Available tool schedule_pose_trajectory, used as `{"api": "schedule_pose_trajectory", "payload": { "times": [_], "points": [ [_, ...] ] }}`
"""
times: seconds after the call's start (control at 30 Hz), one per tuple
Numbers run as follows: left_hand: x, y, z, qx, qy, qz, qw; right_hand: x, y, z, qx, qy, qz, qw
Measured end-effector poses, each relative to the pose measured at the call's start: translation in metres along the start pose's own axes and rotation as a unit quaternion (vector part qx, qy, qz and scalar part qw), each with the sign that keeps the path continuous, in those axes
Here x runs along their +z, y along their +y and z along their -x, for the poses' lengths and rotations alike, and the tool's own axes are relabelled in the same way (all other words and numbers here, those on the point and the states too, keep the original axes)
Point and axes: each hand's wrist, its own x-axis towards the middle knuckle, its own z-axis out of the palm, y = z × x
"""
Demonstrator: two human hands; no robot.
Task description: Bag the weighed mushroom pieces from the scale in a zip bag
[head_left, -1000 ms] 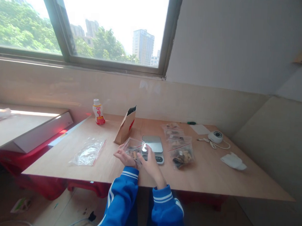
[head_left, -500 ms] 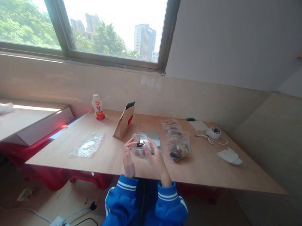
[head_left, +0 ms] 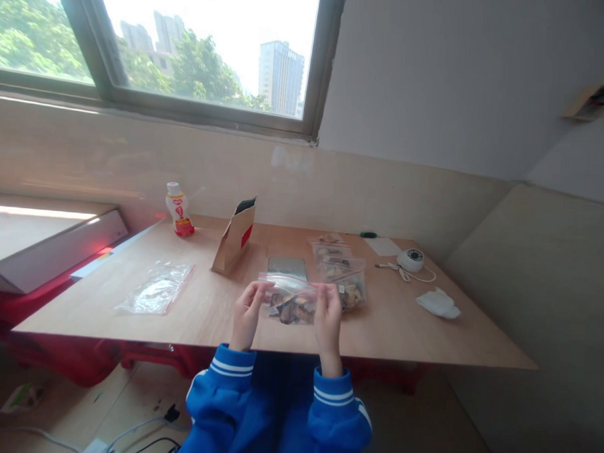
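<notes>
Between my hands hangs a clear zip bag with brownish and dark pieces inside, its red-lined top edge stretched out flat. My left hand pinches the upper left corner, and my right hand pinches the upper right corner. Behind the bag lies a flat silvery-grey device, partly covered by it. Just right of my right hand, filled zip bags lie in an overlapping row running toward the wall.
A brown paper bag stands open at the back, with a white and red bottle to its left. A flat plastic bag lies at left. To the right are a white camera with its cable, crumpled tissue, paper and a green-handled tool.
Earlier my hands cupped the bunched bag; now they hold it spread by its top corners, a little lower. The whole view has shifted slightly to the right.
</notes>
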Motion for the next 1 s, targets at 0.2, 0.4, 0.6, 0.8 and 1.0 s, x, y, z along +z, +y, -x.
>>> {"api": "schedule_pose_trajectory", "payload": {
  "times": [0.2, 0.4, 0.6, 0.8, 1.0],
  "points": [
    [0.013, -0.001, 0.009, 0.001, 0.059, 0.01, 0.998, 0.001, -0.009, 0.004, -0.016, 0.072, -0.016, 0.997],
    [0.009, -0.012, 0.004, -0.02, 0.151, 0.048, 0.987, 0.002, -0.004, 0.002, 0.054, -0.021, -0.086, 0.995],
    [0.003, -0.014, 0.002, -0.025, 0.144, 0.05, 0.988, 0.0, 0.007, -0.002, 0.06, -0.057, -0.09, 0.993],
    [-0.003, -0.014, 0.002, -0.02, 0.123, 0.036, 0.992, 0.001, 0.01, -0.002, 0.073, -0.033, -0.075, 0.994],
    [-0.012, -0.011, 0.002, -0.025, 0.117, 0.033, 0.992, 0.0, 0.012, -0.001, 0.057, -0.047, -0.028, 0.997]
  ]
}}
